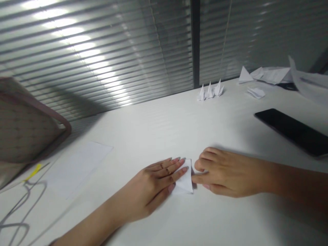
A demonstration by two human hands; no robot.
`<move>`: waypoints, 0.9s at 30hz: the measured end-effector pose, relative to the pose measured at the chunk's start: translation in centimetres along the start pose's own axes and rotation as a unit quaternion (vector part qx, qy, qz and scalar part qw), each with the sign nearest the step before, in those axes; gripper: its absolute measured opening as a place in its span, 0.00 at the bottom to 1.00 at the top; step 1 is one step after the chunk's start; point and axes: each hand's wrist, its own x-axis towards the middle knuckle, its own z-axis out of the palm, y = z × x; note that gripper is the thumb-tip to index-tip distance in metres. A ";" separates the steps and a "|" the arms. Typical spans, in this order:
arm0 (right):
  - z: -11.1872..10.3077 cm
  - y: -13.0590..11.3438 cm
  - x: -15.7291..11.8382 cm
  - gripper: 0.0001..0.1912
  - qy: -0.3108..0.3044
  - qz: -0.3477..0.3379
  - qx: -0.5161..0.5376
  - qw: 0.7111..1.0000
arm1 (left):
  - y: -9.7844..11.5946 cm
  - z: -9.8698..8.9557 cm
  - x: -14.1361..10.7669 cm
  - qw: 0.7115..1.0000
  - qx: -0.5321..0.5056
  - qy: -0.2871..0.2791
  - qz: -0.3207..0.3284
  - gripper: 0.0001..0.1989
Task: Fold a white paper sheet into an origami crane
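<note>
Paper [186,180] lies under left hand [151,184], phone [294,131] far right.

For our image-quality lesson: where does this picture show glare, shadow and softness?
Head view: a bright band of glare slants down the blinds, upper left; head view: soft shadow darkens the table below the right arm; head view: fine detail is soft, so the paper under the left hand shows only faint creases.

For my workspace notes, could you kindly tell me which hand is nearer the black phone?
Right. The right hand is apart from the black phone, below-left in view; the left hand is farther left, on the folded paper.
</note>
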 end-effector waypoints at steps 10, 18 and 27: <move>-0.5 -0.2 -0.6 0.15 0.014 -0.050 0.058 0.997 | 0.2 0.2 -0.1 0.999 0.033 0.008 0.020 0.26; -0.6 -0.3 -0.9 0.18 0.013 -0.071 0.066 0.995 | 0.3 0.2 -0.3 0.999 0.041 0.004 0.029 0.27; -0.9 -0.4 -1.0 0.19 0.030 -0.083 0.066 0.994 | 0.9 0.0 -0.2 0.998 0.046 0.009 0.032 0.28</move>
